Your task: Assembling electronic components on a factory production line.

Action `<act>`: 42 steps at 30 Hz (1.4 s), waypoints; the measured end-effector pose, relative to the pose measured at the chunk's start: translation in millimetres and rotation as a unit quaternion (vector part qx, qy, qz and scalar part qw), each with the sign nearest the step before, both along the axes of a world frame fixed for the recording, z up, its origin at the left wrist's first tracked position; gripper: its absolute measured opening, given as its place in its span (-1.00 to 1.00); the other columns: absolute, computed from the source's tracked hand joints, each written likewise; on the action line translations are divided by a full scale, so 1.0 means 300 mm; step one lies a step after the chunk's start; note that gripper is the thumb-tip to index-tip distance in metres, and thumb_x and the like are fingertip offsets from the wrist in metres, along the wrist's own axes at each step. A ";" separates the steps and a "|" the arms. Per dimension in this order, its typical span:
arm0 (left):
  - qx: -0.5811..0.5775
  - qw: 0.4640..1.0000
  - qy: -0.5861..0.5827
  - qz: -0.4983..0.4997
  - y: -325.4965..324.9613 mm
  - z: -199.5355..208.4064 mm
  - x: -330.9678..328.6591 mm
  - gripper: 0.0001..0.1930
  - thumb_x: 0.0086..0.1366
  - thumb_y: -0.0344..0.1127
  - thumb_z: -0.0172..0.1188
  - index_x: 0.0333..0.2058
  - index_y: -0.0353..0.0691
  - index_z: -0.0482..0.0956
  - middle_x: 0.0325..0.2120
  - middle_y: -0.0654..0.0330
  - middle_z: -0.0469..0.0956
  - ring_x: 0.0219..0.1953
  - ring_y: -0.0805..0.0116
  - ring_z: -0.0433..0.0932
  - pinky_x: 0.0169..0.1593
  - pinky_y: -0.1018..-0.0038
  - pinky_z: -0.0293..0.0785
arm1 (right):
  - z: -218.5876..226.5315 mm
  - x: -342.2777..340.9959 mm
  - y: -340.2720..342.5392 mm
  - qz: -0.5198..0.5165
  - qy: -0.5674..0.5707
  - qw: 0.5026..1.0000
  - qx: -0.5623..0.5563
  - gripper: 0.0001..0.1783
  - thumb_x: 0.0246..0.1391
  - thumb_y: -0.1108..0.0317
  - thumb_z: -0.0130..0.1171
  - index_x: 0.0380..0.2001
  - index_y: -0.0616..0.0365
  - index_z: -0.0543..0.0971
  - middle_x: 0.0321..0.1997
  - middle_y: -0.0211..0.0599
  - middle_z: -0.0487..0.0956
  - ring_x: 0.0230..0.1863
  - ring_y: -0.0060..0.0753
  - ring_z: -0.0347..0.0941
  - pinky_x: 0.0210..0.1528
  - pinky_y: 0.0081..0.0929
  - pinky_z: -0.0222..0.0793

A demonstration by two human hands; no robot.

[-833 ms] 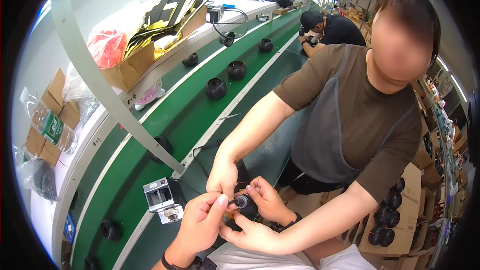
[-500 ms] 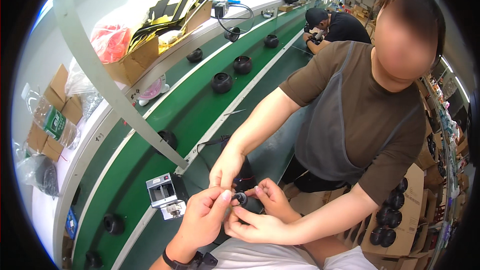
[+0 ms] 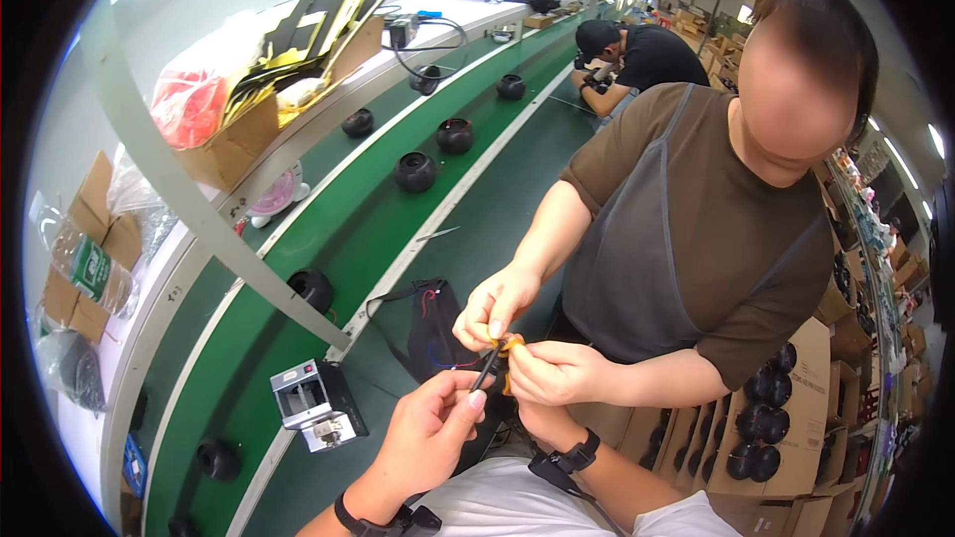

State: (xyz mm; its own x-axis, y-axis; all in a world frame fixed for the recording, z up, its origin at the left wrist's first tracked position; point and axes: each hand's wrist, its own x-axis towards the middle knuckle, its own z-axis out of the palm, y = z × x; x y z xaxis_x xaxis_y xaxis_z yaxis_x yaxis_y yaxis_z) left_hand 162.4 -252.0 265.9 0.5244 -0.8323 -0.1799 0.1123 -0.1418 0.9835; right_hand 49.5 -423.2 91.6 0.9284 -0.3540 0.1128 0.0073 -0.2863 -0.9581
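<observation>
Thumb and fingers of my left hand [image 3: 438, 426] are closed on the lower end of a thin black rod-like piece [image 3: 486, 369], which slants up and to the right. My right hand [image 3: 549, 424] is beside it, its fingers mostly hidden behind a co-worker's hand. The co-worker's two hands, one above [image 3: 500, 303] and one at the right [image 3: 559, 372], pinch at the rod's upper end. Among these fingers shows a small yellow-orange thing [image 3: 513, 341], too covered to name. Left of my hands stands a small silver and black machine [image 3: 316, 406] on the dark green bench.
A green conveyor belt [image 3: 368, 224] carries several round black housings [image 3: 415, 172]. A metal post [image 3: 214, 209] slants down beside it. A black bag-like thing with wires [image 3: 426, 326] lies beyond my hands. The co-worker stands close at right, near cardboard boxes [image 3: 808, 398].
The black piece now points upward between our hands, and the yellow-orange thing has come into view. The co-worker's hands have risen and closed in around it. The view has shifted slightly.
</observation>
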 end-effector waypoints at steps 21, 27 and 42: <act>0.044 0.998 -0.011 0.037 -0.069 -0.207 0.045 -0.58 0.42 -0.41 0.18 0.18 -0.44 0.39 -0.17 0.27 0.63 -0.29 0.62 0.54 -0.24 0.63 0.49 | -0.060 -0.099 0.033 -0.243 0.076 0.829 0.498 -0.75 0.43 0.12 0.01 -0.14 0.08 0.42 -0.11 -0.24 0.61 -0.13 -0.44 0.57 -0.05 -0.42 0.51; 0.035 0.999 -0.007 0.027 -0.057 -0.253 0.054 -0.56 0.39 -0.37 0.23 0.16 -0.46 0.42 -0.14 0.12 0.64 -0.13 0.51 0.60 -0.03 0.56 0.53 | -0.078 -0.095 0.049 -0.217 0.086 0.833 0.502 -0.74 0.42 0.11 0.05 -0.18 0.08 0.42 -0.14 -0.27 0.62 -0.17 -0.45 0.56 -0.07 -0.47 0.51; 0.046 0.966 -0.252 0.046 0.055 -0.311 0.042 -0.58 0.31 -0.26 0.31 0.05 -0.33 0.48 -0.17 0.01 0.69 -0.14 0.18 0.70 -0.04 0.34 0.59 | -0.005 -0.065 0.111 0.000 0.090 0.980 0.177 -0.72 0.28 0.18 0.26 -0.30 0.23 0.65 -0.42 -0.56 0.59 -0.43 -0.69 0.41 -0.36 -0.58 0.36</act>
